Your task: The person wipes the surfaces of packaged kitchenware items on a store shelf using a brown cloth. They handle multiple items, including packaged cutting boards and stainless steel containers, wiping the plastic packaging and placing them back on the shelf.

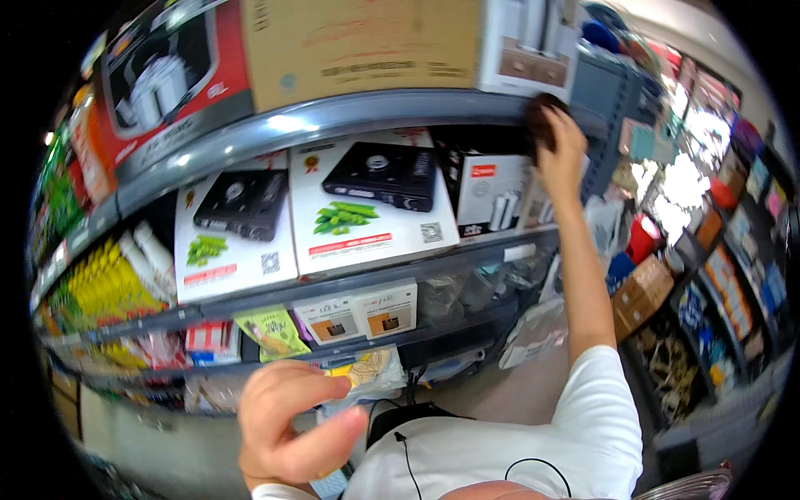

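Note:
My right hand [564, 162] is stretched out to the right end of the upper shelf. Its fingers are closed on a dark brown, rounded thing [542, 119], blurred and partly hidden by the hand, so its kind does not show. That thing is against or just in front of the grey shelf edge [375, 112]. Low and near my body, my left hand [292, 421] hangs in the air with bent fingers and the thumb apart, holding nothing.
On the middle shelf stand two white boxes picturing black portable stoves [367, 225] and a smaller white box [492, 196]. Above are a cardboard box [358, 50] and a red pressure cooker box [225, 62]. Small packages [329, 321] fill the lower shelf. Another stocked rack [733, 267] stands right.

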`<state>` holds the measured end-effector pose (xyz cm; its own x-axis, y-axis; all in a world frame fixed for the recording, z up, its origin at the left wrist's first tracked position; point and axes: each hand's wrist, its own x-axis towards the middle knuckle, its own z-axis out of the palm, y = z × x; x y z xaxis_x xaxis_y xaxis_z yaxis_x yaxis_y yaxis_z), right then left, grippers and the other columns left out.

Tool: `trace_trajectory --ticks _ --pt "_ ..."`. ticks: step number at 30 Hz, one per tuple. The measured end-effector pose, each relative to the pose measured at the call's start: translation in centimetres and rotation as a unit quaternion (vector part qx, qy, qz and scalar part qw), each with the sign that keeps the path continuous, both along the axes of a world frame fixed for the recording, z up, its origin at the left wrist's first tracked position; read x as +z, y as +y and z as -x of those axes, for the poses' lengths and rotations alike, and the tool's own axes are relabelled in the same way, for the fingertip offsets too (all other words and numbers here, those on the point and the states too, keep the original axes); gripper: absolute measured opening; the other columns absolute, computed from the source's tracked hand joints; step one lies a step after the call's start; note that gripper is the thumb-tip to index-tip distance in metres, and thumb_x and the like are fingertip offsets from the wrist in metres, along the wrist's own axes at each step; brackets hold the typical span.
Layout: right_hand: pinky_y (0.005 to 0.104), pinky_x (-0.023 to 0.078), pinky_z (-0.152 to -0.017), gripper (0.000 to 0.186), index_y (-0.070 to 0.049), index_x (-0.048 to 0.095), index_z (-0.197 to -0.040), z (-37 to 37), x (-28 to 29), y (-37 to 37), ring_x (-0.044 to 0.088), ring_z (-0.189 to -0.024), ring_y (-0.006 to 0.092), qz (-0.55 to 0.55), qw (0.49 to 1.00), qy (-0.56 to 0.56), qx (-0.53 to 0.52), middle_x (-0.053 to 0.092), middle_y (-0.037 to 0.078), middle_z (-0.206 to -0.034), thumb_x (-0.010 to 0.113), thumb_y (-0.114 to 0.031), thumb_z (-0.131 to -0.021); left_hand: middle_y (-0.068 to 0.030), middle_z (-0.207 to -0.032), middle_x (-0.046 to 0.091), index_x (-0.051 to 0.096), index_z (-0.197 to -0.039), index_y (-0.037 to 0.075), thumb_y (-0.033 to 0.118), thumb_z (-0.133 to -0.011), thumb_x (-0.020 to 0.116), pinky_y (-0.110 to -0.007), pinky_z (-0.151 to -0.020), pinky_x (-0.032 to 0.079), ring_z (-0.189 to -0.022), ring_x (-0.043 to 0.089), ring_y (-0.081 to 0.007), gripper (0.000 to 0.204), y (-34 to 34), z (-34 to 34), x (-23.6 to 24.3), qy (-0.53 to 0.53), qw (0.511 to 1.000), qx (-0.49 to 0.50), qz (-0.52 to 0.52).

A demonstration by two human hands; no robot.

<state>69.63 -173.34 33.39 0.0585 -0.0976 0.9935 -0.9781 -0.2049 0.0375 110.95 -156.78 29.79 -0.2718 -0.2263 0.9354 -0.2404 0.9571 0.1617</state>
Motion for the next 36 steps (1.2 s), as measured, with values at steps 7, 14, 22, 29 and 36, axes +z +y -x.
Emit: trace_trajectory --ticks 7,14,22,29,36 --pt "0.0388 0.038 -0.089 0.046 -0.015 0.057 -0.106 -3.6 -0.3 0.2 0.044 -0.104 0.0316 -0.030 0.998 0.012 0.046 0.052 0.008 -0.109 0.056 0.004 -0.065 -0.0110 -0.083 0.056 0.057 -0.101 0.004 -0.003 -0.069 0.060 -0.028 -0.060 0.044 -0.066 0.056 -0.0215 0.033 -5.5 4.0 -7.7 -0.154 0.961 -0.119 -0.196" --pt "0.0300 0.045 -0.078 0.033 -0.003 0.051 -0.109 0.0 -10.4 7.5 0.056 -0.090 0.0205 -0.191 0.872 -0.386 0.231 0.055 0.010 -0.105 0.059 -0.007 -0.077 -0.0085 -0.083 0.055 0.054 -0.104 0.002 0.000 -0.078 0.055 -0.024 -0.063 0.044 -0.067 0.054 -0.0136 0.026 -8.0 6.1 -16.9 -0.150 0.884 -0.199 -0.395" --pt "0.0302 0.047 -0.074 0.033 -0.003 0.046 -0.114 3.1 -28.3 23.1 0.056 -0.088 0.0180 -0.174 0.525 -0.736 0.391 0.056 0.009 -0.102 0.055 -0.010 -0.083 -0.0032 -0.085 0.055 0.051 -0.108 0.002 0.012 -0.087 0.051 -0.022 -0.071 0.045 -0.079 0.053 -0.0100 0.023 -4.8 9.7 -27.3 -0.095 0.710 -0.257 -0.648" --pt "0.0366 0.046 -0.081 0.038 0.000 0.043 -0.116 11.6 -36.5 32.2 0.055 -0.096 0.0246 -0.086 0.460 -0.799 0.378 0.053 0.012 -0.108 0.055 -0.009 -0.081 -0.0058 -0.094 0.055 0.050 -0.108 0.004 0.015 -0.088 0.050 -0.024 -0.072 0.046 -0.086 0.054 -0.0120 0.023 0.1 23.8 -31.9 -0.120 0.638 -0.278 -0.708" --pt "0.0382 0.049 -0.075 0.036 -0.001 0.047 -0.113 20.4 -38.5 39.6 0.055 -0.094 0.0261 -0.039 0.435 -0.851 0.291 0.054 0.013 -0.105 0.056 -0.008 -0.080 -0.0069 -0.096 0.056 0.050 -0.109 0.004 0.016 -0.088 0.050 -0.025 -0.075 0.046 -0.088 0.054 -0.0128 0.025 2.1 38.0 -30.9 -0.143 0.617 -0.333 -0.698"
